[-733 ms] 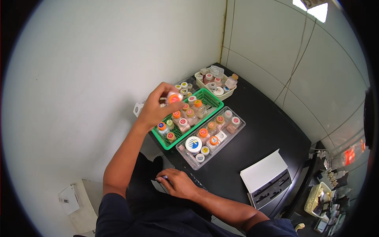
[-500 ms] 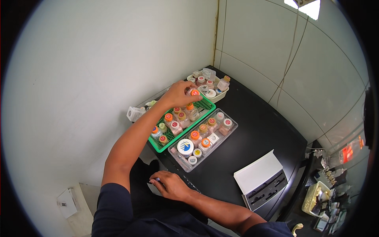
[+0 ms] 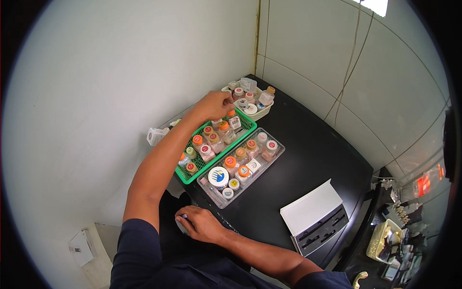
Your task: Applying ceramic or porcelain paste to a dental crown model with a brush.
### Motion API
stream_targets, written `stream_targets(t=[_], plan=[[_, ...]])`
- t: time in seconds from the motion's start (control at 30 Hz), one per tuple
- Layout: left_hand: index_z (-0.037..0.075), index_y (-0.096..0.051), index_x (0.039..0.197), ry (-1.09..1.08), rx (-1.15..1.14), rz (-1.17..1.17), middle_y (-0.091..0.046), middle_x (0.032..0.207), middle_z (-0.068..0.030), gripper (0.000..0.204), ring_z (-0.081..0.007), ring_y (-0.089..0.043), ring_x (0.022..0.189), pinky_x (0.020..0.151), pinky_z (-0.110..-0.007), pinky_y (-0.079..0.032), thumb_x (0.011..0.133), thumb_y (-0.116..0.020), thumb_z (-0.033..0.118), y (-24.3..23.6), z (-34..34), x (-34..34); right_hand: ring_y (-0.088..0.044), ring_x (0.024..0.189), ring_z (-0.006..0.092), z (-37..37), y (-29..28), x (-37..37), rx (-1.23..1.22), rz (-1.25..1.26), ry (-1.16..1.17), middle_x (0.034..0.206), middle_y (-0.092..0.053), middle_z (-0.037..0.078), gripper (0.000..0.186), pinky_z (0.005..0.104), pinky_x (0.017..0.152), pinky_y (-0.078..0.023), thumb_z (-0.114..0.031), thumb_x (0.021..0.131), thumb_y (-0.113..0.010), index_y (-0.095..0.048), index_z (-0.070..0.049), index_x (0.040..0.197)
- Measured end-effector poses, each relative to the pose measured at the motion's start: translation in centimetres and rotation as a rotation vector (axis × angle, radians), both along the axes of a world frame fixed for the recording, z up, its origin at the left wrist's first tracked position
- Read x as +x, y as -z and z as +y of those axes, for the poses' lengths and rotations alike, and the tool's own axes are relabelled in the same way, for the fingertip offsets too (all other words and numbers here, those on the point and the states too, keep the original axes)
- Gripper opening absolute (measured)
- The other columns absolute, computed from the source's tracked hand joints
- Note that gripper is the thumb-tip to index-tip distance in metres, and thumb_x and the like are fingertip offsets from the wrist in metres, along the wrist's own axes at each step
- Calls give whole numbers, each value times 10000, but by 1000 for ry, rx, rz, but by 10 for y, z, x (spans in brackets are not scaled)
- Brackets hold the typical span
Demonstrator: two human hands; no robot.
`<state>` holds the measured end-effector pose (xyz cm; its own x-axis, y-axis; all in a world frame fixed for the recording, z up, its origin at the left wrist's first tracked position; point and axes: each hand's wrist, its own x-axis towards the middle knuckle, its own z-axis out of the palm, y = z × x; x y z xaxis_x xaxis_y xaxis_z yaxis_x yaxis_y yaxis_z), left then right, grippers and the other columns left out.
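My left hand (image 3: pixel 217 103) reaches to the far end of the green plastic basket (image 3: pixel 185 174), its fingers curled at the top of an orange-capped jar (image 3: pixel 234 121), partly hiding it. The basket holds several small jars with coloured lids. Alongside lies a clear tray (image 3: pixel 222 200) with several jars, including a wide white-lidded one (image 3: pixel 218 178). My right hand (image 3: pixel 199 222) is low at the table's front edge, fingers closed around a small light object (image 3: pixel 184 216), too hidden to name.
A cream basket (image 3: pixel 260 113) of jars stands at the back corner. A white carton (image 3: pixel 155 136) sits left. An open white box (image 3: pixel 308 207) with dark foam lies on the right of the black table (image 3: pixel 317 149). A cluttered lower surface (image 3: pixel 399 245) is at far right. Walls border the table.
My left hand has carried the orange-capped jar toward the back and lowered it at the green basket's far end. The view has shifted slightly; my right hand stays closed near the edge.
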<state>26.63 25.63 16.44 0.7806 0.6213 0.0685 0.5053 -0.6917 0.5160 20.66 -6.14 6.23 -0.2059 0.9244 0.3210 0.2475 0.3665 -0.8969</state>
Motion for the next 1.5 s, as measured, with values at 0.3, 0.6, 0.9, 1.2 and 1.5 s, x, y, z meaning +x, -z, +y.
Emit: stream_targets(t=[0.3, 0.6, 0.9, 1.2, 1.5], plan=[[83, -719, 1335, 128, 47, 370, -729, 1294, -132, 485, -275, -730, 1099, 952, -426, -603, 866, -834, 128, -12, 1, -31, -717, 1010, 429, 0, 1, -1, 11, -23, -7, 1018, -733, 207, 176, 519, 899, -568, -171, 1079, -653, -695, 0, 1083], [44, -732, 1261, 98, -5, 267, -756, 1183, -159, 452, -293, -735, 1070, 951, -430, -606, 844, -851, 173, -6, -7, -42, -744, 978, 397, 1, 6, 0, 37, -63, -12, 1045, -758, 183, 193, 479, 856, -591, -188, 1087, -654, -723, -12, 1125], [-8, -721, 1269, -22, -77, -383, -731, 1202, -96, 314, -188, -712, 1089, 1016, -371, -592, 981, -715, 118, -28, -28, -93, -727, 969, 413, -1, 1, 3, 16, -23, -15, 1001, -744, 199, 179, 499, 879, -574, -175, 1082, -651, -706, -5, 1089], [8, -580, 1384, -62, -346, -891, -660, 1181, -83, 476, -194, -688, 1179, 1055, -357, -558, 943, -753, 44, -7, -134, -213, -754, 892, 367, -8, -13, 1, -44, -5, 5, 964, -740, 193, 163, 464, 786, -580, -154, 1074, -683, -731, 1, 1088], [-1, -561, 1322, -194, -607, -1041, -657, 1173, -101, 400, -296, -743, 1206, 1017, -407, -613, 972, -753, 25, 58, -234, -290, -683, 853, 180, -8, -2, -2, -26, 352, 62, 1078, -650, 117, 198, 309, 732, -559, -114, 1142, -581, -688, 52, 1140]])
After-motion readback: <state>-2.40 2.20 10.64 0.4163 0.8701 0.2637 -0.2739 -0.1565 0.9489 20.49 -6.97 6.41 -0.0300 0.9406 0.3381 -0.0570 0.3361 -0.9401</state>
